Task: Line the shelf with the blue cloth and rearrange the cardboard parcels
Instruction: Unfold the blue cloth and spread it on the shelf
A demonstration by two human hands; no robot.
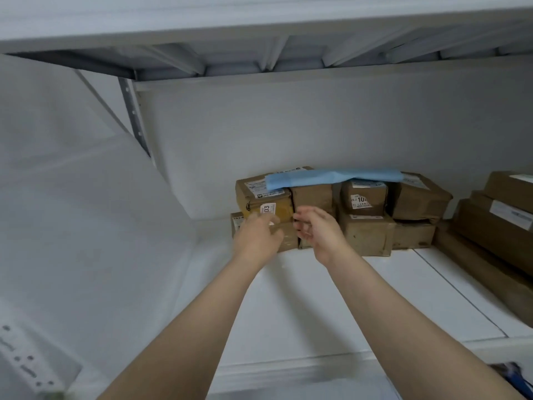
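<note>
Several brown cardboard parcels [366, 232] are stacked in two layers at the back of the white shelf [331, 307]. A folded blue cloth [331, 176] lies across the top of the stack. My left hand [256, 235] reaches forward, fingers spread, at the front of the left parcels, just below the yellow-taped parcel [266, 204] with a "03" label. My right hand [320, 229] is beside it, fingers loosely curved toward the middle parcels, holding nothing. Whether either hand touches a box is unclear through motion blur.
More flat brown boxes [496, 223] are piled at the right end of the shelf. Another shelf's underside [259, 53] hangs overhead. A white wall [86, 226] closes the left side. Something blue [516, 376] shows at the bottom right.
</note>
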